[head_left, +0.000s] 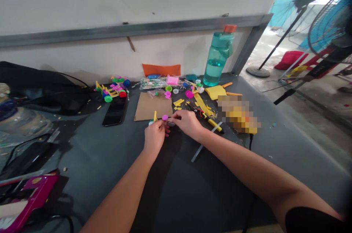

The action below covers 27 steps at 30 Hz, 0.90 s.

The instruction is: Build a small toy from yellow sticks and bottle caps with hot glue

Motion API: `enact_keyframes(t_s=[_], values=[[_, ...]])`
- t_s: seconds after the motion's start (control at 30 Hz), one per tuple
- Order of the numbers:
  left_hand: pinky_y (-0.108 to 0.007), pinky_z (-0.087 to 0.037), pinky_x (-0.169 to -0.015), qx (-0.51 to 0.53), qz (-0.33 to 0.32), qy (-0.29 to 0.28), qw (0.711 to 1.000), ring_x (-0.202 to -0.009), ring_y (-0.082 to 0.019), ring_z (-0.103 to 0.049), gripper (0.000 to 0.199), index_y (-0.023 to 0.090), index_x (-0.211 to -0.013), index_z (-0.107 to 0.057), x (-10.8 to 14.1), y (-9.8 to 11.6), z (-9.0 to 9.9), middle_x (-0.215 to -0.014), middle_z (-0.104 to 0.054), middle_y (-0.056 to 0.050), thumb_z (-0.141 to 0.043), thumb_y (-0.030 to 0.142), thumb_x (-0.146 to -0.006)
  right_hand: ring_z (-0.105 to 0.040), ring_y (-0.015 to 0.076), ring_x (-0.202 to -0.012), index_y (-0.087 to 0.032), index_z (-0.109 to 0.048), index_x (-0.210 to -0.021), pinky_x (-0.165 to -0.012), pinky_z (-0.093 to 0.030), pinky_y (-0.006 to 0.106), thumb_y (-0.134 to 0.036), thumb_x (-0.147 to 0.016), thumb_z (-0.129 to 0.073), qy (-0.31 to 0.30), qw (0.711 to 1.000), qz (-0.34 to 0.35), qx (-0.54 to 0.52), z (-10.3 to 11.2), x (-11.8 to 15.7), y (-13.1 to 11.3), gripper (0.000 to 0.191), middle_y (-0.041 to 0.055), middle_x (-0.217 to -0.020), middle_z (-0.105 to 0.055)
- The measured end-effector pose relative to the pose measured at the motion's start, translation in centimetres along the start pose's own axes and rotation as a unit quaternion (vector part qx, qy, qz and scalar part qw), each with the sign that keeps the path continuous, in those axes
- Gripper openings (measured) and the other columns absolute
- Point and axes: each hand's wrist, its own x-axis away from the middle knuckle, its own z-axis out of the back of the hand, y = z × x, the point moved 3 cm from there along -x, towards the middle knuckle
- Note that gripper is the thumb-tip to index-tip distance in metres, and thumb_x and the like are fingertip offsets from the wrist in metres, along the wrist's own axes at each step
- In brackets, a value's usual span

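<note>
My left hand (154, 137) is closed around a small bottle-cap piece. A yellow stick (155, 116) points up from it, and a purple cap (165, 117) shows beyond the fingertips. Part of the piece is hidden by the fingers. My right hand (187, 122) meets it from the right, thumb and forefinger pinched on a thin dark bit too small to name. Just behind both hands lies a brown cardboard square (154, 105). Near my right wrist are a yellow-handled tool (214, 124), a clear glue stick (199, 153) and yellow scraps (178, 102).
A teal water bottle (215, 60) stands by the wall, near orange-handled scissors (233, 94). A blurred yellow corded tool (244, 121) lies right. Left are a phone (114, 111), bottle-cap toys (115, 88) and a magenta case (41, 196). Fans (332, 31) stand beyond the table.
</note>
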Motion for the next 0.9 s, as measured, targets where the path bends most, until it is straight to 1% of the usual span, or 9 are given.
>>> enact_keyframes(t_s=[0.17, 0.47, 0.57, 0.67, 0.77, 0.9], values=[[-0.019, -0.051, -0.046, 0.007, 0.005, -0.002, 1.000, -0.050, -0.011, -0.062, 0.022, 0.017, -0.070, -0.062, 0.00, 0.05, -0.04, -0.062, -0.063, 0.000, -0.045, 0.022, -0.082, -0.058, 0.0108, -0.064, -0.018, -0.068, -0.073, -0.060, -0.039, 0.021, -0.024, -0.076, -0.065, 0.008, 1.000, 0.017, 0.007, -0.12, 0.00, 0.09, 0.007, -0.0003, -0.069, -0.066], [-0.020, -0.051, -0.048, -0.011, 0.000, -0.004, 1.000, -0.053, -0.012, -0.062, 0.022, 0.018, -0.073, -0.063, 0.12, 0.28, 0.04, -0.063, -0.063, -0.001, -0.045, 0.023, -0.083, -0.058, 0.0111, -0.065, -0.018, -0.067, -0.074, -0.060, -0.039, 0.021, -0.023, -0.075, -0.065, 0.007, 1.000, 0.011, -0.008, -0.26, 0.02, 0.20, 0.006, -0.0001, -0.070, -0.066], [-0.019, -0.050, -0.048, -0.026, -0.001, -0.004, 1.000, -0.054, -0.011, -0.063, 0.022, 0.018, -0.077, -0.064, 0.20, 0.45, 0.06, -0.065, -0.064, -0.001, -0.044, 0.023, -0.084, -0.057, 0.0107, -0.064, -0.018, -0.066, -0.075, -0.060, -0.039, 0.020, -0.022, -0.076, -0.064, 0.007, 1.000, 0.022, -0.010, -0.29, 0.08, 0.21, 0.005, -0.0003, -0.070, -0.066], [-0.019, -0.051, -0.050, -0.040, -0.010, -0.008, 0.999, -0.055, -0.011, -0.063, 0.022, 0.018, -0.087, -0.065, 0.28, 0.59, 0.06, -0.067, -0.065, -0.001, -0.044, 0.023, -0.084, -0.057, 0.0106, -0.064, -0.018, -0.066, -0.078, -0.060, -0.040, 0.020, -0.021, -0.076, -0.063, 0.004, 1.000, 0.028, -0.001, -0.35, 0.13, 0.25, 0.005, -0.0005, -0.070, -0.065], [-0.019, -0.051, -0.051, -0.050, -0.009, -0.011, 0.999, -0.054, -0.010, -0.063, 0.023, 0.019, -0.094, -0.065, 0.35, 0.68, 0.12, -0.069, -0.066, -0.001, -0.045, 0.020, -0.083, -0.059, 0.0115, -0.067, -0.018, -0.067, -0.083, -0.063, -0.042, 0.021, -0.018, -0.074, -0.063, 0.001, 1.000, 0.027, 0.001, -0.44, 0.13, 0.27, 0.010, 0.0005, -0.074, -0.066], [-0.018, -0.050, -0.050, -0.051, -0.005, -0.012, 0.999, -0.055, -0.010, -0.063, 0.023, 0.018, -0.096, -0.064, 0.37, 0.77, 0.22, -0.068, -0.066, 0.000, -0.045, 0.018, -0.082, -0.062, 0.0131, -0.072, -0.019, -0.066, -0.093, -0.067, -0.045, 0.023, -0.014, -0.073, -0.063, -0.005, 1.000, 0.020, -0.013, -0.67, 0.09, 0.42, 0.021, 0.0018, -0.079, -0.068]])
